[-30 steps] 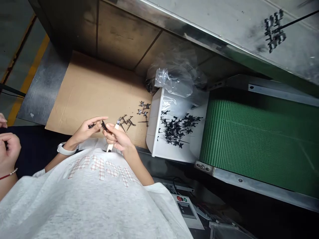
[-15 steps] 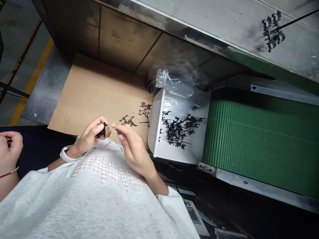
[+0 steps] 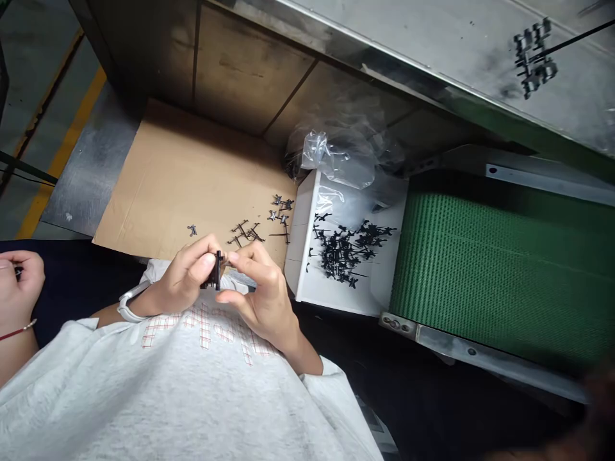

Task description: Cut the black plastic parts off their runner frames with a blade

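Observation:
My left hand [image 3: 185,278] is closed around a small black plastic part [image 3: 218,272], held upright between thumb and fingers in front of my shirt. My right hand [image 3: 266,291] is beside it, thumb and forefinger spread apart, with the fingertips close to the part's right side. Whether they touch it, I cannot tell. A small dark piece [image 3: 192,230] lies on the cardboard sheet [image 3: 192,173] beyond my left hand. Several thin dark branched pieces [image 3: 247,232] and shiny small parts [image 3: 281,208] lie farther right on the sheet.
A white bin [image 3: 307,256] with a heap of black branched parts [image 3: 343,253] stands right of the cardboard, clear plastic bag [image 3: 346,157] behind it. Beyond is a green conveyor belt [image 3: 494,275]. Another person's closed hand [image 3: 22,288] is at far left. A dark blur shows at lower right.
Both hands have come lower and slightly right, closer together. My right thumb and forefinger have spread; the small light glint between them no longer shows. The piece beyond my left hand is now visible.

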The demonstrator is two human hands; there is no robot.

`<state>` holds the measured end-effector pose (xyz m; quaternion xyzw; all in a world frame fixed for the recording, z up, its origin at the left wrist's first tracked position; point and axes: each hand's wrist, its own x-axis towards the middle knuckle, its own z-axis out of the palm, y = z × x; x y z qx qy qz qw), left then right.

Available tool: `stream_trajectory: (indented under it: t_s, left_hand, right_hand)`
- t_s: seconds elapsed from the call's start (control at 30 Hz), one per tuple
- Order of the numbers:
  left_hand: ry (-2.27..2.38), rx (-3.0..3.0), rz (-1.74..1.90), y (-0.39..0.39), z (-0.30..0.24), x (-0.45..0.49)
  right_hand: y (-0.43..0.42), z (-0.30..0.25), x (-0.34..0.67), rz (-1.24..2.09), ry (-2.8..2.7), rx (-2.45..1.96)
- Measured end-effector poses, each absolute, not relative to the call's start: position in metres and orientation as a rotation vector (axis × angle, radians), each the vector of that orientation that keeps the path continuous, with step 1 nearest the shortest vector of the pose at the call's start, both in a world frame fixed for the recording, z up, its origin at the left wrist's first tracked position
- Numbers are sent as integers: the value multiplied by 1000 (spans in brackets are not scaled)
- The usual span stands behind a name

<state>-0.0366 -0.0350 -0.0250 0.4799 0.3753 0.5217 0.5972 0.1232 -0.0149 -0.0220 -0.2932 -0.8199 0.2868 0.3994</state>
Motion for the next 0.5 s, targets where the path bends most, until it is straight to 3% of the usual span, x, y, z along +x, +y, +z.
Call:
stream_trajectory:
  t_s: [0.5]
  left_hand:
    - [851,1332,1268,-36,-30,-36]
  right_hand:
    - [-22,-25,124,778,-2034,-759]
